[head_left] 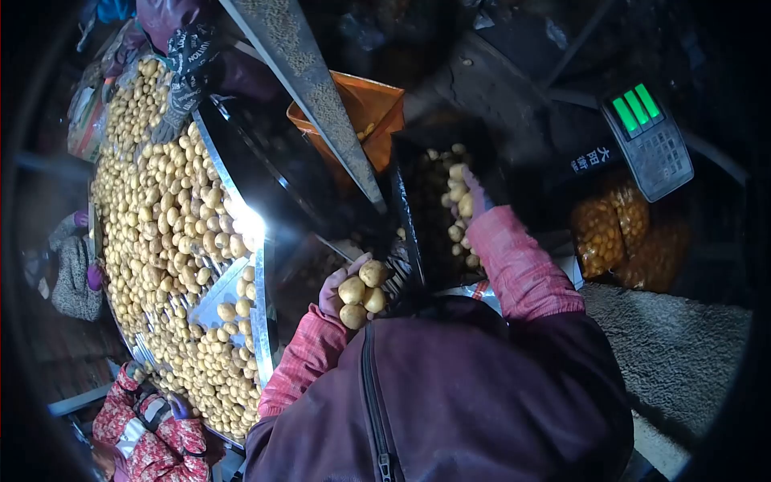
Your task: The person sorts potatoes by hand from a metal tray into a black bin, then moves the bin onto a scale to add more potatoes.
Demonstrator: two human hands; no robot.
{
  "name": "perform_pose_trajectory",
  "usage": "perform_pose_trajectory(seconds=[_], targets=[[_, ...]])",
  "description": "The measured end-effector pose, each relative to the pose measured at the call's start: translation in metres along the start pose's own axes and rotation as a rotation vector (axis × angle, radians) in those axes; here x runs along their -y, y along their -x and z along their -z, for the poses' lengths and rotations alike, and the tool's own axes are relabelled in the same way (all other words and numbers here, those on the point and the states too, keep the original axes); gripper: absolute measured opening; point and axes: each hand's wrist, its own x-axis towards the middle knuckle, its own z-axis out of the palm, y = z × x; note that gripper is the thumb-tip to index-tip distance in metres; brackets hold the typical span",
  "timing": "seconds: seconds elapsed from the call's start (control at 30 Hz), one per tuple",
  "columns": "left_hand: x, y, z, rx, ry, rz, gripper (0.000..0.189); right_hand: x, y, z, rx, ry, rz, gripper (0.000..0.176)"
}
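Note:
My left hand, in a purple glove, is cupped in front of my chest around a cluster of several potatoes. Beyond the metal divider, my right hand, also gloved, is over a dark bin. Pale potatoes lie against its palm side, and its fingers curl partly out of sight behind them. More potatoes sit below that hand inside the bin.
A metal-edged sorting table heaped with potatoes curves along my left. Co-workers' gloved hands reach over it. An orange bin stands ahead under a slanted metal beam. Right are a scale display and bagged potatoes.

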Motion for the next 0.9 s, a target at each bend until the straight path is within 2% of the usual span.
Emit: perform_pose_trajectory(seconds=[0.07, 0.1, 0.17, 0.23, 0.3, 0.4, 0.43, 0.5, 0.57, 0.63, 0.67, 0.7, 0.77, 0.8, 0.83, 0.9], targets=[[0.005, -0.002, -0.007, -0.017, 0.035, -0.014, 0.061, 0.029, 0.03, -0.014, -0.086, 0.093, 0.082, 0.041], [0.005, -0.004, -0.012, -0.03, 0.085, -0.028, 0.059, 0.032, 0.022, -0.01, -0.099, 0.101, 0.06, 0.041], [0.008, -0.002, -0.009, -0.108, 0.083, -0.047, 0.059, 0.032, 0.009, 0.004, -0.092, 0.153, 0.385, 0.038], [0.009, -0.001, -0.004, -0.184, 0.076, -0.061, 0.059, 0.027, 0.0, 0.021, -0.103, 0.228, 0.376, 0.038], [0.01, -0.003, 0.004, -0.143, 0.075, -0.054, 0.058, 0.011, -0.02, 0.047, -0.187, 0.504, 0.377, 0.042], [0.011, -0.011, 0.002, -0.051, 0.068, -0.021, 0.059, -0.003, -0.017, 0.065, -0.284, 0.445, 0.459, 0.041], [0.013, -0.011, 0.002, -0.062, 0.074, -0.01, 0.059, -0.005, -0.002, 0.065, -0.293, 0.442, 0.445, 0.041], [0.011, -0.019, -0.002, -0.021, 0.098, 0.038, 0.062, 0.009, 0.035, 0.058, -0.227, 0.425, 0.246, 0.044], [0.002, -0.035, -0.014, 0.001, 0.081, 0.103, 0.064, 0.001, 0.036, 0.079, -0.232, 0.405, 0.257, 0.041], [-0.002, -0.059, -0.033, -0.016, -0.021, 0.149, 0.064, -0.002, 0.047, 0.087, -0.243, 0.26, 0.187, 0.025], [0.0, -0.079, -0.037, 0.094, -0.008, 0.162, 0.062, -0.001, 0.056, 0.087, -0.277, 0.297, 0.2, 0.02], [-0.004, -0.094, -0.043, 0.031, -0.036, 0.212, 0.058, -0.003, 0.06, 0.09, -0.282, 0.296, 0.204, 0.02], [0.005, -0.119, -0.076, -0.041, -0.109, 0.142, 0.054, -0.013, 0.06, 0.1, -0.309, 0.217, 0.19, 0.019], [0.007, -0.127, -0.082, -0.106, -0.195, 0.134, 0.053, -0.04, 0.034, 0.126, -0.284, 0.285, 0.511, 0.019], [0.009, -0.131, -0.091, -0.137, -0.279, 0.14, 0.063, -0.037, 0.04, 0.125, -0.285, 0.284, 0.515, 0.019], [0.012, -0.128, -0.086, -0.289, -0.415, 0.189, 0.064, -0.023, 0.068, 0.108, -0.317, 0.233, 0.191, 0.017]])
